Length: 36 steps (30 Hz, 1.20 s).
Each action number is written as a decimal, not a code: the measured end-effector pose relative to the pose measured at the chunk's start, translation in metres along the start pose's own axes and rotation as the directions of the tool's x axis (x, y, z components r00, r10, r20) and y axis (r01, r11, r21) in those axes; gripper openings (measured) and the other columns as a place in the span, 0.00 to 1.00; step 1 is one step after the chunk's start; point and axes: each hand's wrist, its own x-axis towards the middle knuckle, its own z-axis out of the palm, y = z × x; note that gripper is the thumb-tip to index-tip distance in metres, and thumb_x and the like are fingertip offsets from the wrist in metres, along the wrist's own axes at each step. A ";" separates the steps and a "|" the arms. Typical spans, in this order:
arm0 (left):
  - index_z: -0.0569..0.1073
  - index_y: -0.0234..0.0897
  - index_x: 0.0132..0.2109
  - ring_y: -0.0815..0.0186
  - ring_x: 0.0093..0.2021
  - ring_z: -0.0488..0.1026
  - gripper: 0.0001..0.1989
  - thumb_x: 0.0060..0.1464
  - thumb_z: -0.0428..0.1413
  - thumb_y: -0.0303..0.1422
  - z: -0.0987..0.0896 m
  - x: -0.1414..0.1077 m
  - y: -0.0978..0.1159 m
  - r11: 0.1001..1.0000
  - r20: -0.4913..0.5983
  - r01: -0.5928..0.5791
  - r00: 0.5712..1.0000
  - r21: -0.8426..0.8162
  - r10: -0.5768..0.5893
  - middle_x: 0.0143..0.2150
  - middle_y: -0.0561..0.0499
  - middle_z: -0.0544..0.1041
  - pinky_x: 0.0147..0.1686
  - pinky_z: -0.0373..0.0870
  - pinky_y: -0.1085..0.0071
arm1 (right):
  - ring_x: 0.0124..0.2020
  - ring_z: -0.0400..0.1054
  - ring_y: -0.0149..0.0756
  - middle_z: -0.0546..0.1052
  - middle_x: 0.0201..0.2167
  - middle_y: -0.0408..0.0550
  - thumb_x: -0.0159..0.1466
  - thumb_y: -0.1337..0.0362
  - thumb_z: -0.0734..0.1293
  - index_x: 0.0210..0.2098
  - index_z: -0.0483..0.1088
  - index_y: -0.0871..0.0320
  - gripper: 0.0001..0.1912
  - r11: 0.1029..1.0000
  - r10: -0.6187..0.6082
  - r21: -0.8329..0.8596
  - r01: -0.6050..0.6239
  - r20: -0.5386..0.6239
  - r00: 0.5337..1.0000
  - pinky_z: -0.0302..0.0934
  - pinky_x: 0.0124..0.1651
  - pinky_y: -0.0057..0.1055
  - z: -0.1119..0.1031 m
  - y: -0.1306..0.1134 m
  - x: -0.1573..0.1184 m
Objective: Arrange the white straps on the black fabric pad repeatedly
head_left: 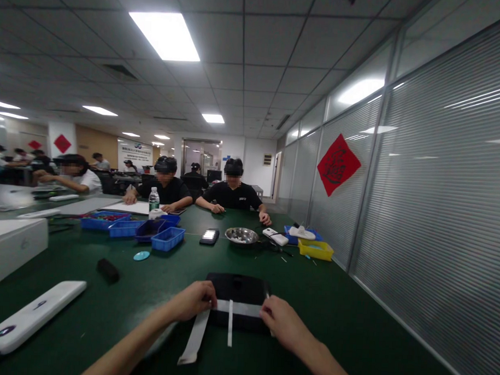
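Observation:
A black flat case-like object (238, 288) lies on the table in front of me. Across it runs a pale strip (246, 309) that looks like tape or ribbon. My left hand (197, 299) is closed at the strip's left end, fingertips pinched against the case's edge. At the opposite end, my right hand (284, 320) has its fingers closed on the strip by the right edge. A wider white strip (194, 341) trails down from below my left hand onto the table. One narrow white strip (230, 329) crosses the middle and hangs toward me.
On the green table (156, 293) are a white device (32, 316), a black block (107, 270), a light-blue disc (141, 256), blue bins (168, 239), a metal bowl (241, 236) and a yellow tray (315, 250). Two people sit opposite; a glass partition stands right.

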 end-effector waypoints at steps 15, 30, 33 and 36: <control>0.76 0.37 0.37 0.67 0.35 0.71 0.12 0.51 0.53 0.38 -0.013 -0.002 -0.030 0.991 0.025 0.129 0.991 0.023 -0.130 0.35 0.53 0.76 0.32 0.63 0.75 | 0.36 0.70 0.34 0.77 0.35 0.47 0.61 0.62 0.60 0.34 0.75 0.58 0.12 0.998 -0.033 0.049 0.037 -0.075 0.997 0.59 0.37 0.27 -0.006 0.015 0.015; 0.73 0.34 0.40 0.61 0.42 0.73 0.10 0.54 0.49 0.31 -0.049 -0.024 -0.134 0.752 -0.400 0.544 0.825 0.373 -0.399 0.42 0.42 0.75 0.41 0.66 0.70 | 0.48 0.66 0.39 0.72 0.47 0.51 0.58 0.67 0.64 0.47 0.72 0.58 0.17 0.950 -0.286 -0.132 0.283 -0.005 0.958 0.57 0.51 0.31 0.009 -0.018 0.092; 0.73 0.35 0.42 0.60 0.43 0.72 0.11 0.53 0.51 0.32 -0.043 -0.021 -0.140 0.755 -0.397 0.537 0.830 0.377 -0.393 0.43 0.43 0.74 0.44 0.66 0.69 | 0.47 0.67 0.40 0.73 0.46 0.51 0.58 0.66 0.64 0.44 0.73 0.59 0.15 0.950 -0.277 -0.151 0.274 0.000 0.961 0.58 0.50 0.32 0.010 -0.019 0.099; 0.73 0.35 0.43 0.59 0.44 0.71 0.11 0.53 0.52 0.33 -0.041 -0.019 -0.146 0.751 -0.405 0.545 0.824 0.373 -0.397 0.44 0.42 0.73 0.45 0.66 0.67 | 0.46 0.68 0.40 0.74 0.44 0.51 0.58 0.66 0.64 0.45 0.72 0.58 0.15 0.949 -0.267 -0.167 0.266 0.015 0.964 0.59 0.47 0.31 0.012 -0.016 0.104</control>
